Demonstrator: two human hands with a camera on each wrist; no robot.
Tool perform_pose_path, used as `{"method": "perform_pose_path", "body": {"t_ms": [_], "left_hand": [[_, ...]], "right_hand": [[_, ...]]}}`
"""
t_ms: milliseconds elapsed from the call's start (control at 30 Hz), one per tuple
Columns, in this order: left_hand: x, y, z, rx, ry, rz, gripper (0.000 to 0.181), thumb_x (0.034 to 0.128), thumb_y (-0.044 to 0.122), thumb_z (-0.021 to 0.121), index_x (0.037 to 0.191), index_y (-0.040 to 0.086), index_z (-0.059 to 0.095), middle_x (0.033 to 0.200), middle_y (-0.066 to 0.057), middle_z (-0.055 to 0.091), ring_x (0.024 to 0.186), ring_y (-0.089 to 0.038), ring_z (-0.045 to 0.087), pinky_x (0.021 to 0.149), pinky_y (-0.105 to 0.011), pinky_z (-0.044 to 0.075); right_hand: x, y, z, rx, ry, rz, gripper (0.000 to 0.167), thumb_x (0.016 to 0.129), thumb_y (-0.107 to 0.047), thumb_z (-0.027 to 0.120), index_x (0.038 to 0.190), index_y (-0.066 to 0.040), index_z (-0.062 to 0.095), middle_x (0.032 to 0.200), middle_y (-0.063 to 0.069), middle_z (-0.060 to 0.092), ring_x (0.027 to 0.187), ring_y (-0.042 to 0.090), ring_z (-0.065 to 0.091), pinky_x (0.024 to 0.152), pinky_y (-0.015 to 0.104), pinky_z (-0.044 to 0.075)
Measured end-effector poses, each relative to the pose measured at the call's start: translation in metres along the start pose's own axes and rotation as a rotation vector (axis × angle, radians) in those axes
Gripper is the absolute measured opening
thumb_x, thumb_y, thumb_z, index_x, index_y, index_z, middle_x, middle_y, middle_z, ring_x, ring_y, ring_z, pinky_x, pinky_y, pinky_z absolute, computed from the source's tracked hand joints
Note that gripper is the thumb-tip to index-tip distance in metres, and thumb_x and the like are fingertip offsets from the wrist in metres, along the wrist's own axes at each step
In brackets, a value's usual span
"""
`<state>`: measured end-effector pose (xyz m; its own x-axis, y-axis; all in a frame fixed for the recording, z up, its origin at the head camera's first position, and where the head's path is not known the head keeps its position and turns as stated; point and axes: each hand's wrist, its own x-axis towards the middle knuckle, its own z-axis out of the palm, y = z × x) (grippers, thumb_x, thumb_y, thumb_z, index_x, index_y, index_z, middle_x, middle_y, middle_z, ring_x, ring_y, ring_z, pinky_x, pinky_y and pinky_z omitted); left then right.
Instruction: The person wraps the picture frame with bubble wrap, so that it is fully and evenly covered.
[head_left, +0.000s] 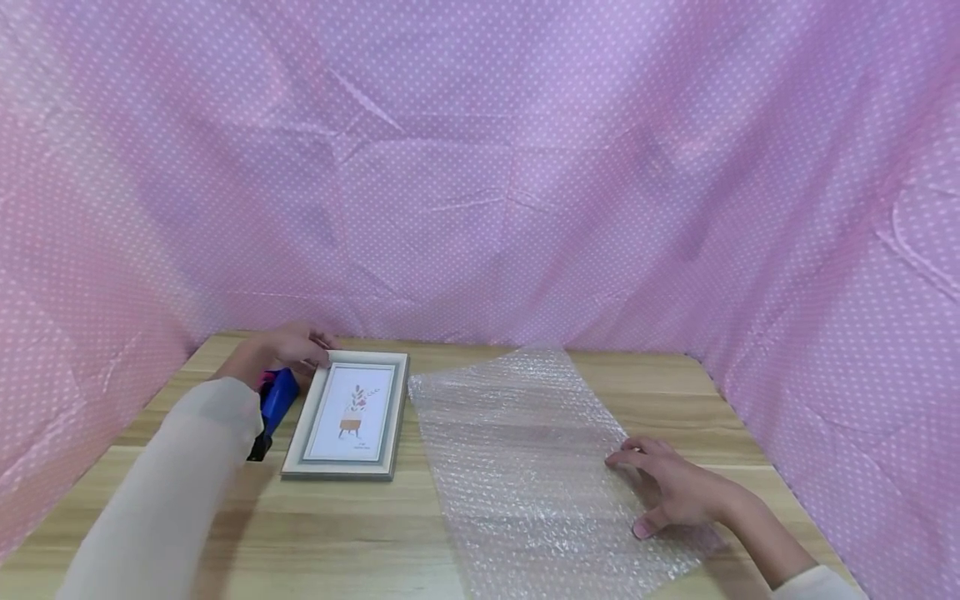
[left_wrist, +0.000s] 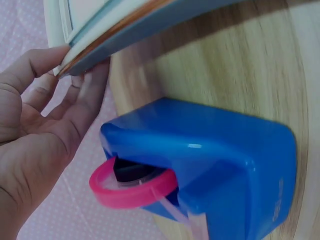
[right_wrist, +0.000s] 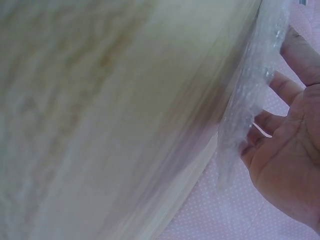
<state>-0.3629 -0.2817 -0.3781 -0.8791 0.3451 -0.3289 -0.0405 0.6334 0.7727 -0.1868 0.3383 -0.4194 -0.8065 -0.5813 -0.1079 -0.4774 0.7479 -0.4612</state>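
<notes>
A picture frame (head_left: 298, 450) with a pale border and a plant print lies face up, left of centre on the table. At its far left corner my left hand (head_left: 294, 343) pinches the edge, thumb on the front and fingers at the side and back in the left wrist view. To its right a sheet of clear bubble wrap (head_left: 517, 450) is spread out flat. My right hand (head_left: 678, 492) touches the wrap's right side with spread, loosely bent fingers. The right wrist view shows the fingertips against the wrap's edge (right_wrist: 250, 85).
A blue tape dispenser (left_wrist: 220, 135) holding a pink roll of tape (left_wrist: 125, 192) stands left of the frame, partly behind my left forearm in the head view. Pink dotted cloth (head_left: 480, 183) hangs around the wooden table (head_left: 360, 533).
</notes>
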Motion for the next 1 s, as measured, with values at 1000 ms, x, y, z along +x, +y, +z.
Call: {"method": "perform_pose_path", "body": {"t_ms": [1000], "left_hand": [[-0.03, 0.028, -0.004, -0.214, 0.014, 0.263, 0.039, 0.0994, 0.02, 0.069, 0.126, -0.008, 0.064, 0.115, -0.015, 0.073, 0.103, -0.03, 0.07, 0.089, -0.043, 0.059]], "right_hand": [[-0.001, -0.006, -0.002, 0.004, -0.008, -0.002, 0.093, 0.066, -0.052, 0.088, 0.143, -0.013, 0.054, 0.144, 0.024, 0.044, 0.132, 0.054, 0.038, 0.095, 0.074, 0.044]]}}
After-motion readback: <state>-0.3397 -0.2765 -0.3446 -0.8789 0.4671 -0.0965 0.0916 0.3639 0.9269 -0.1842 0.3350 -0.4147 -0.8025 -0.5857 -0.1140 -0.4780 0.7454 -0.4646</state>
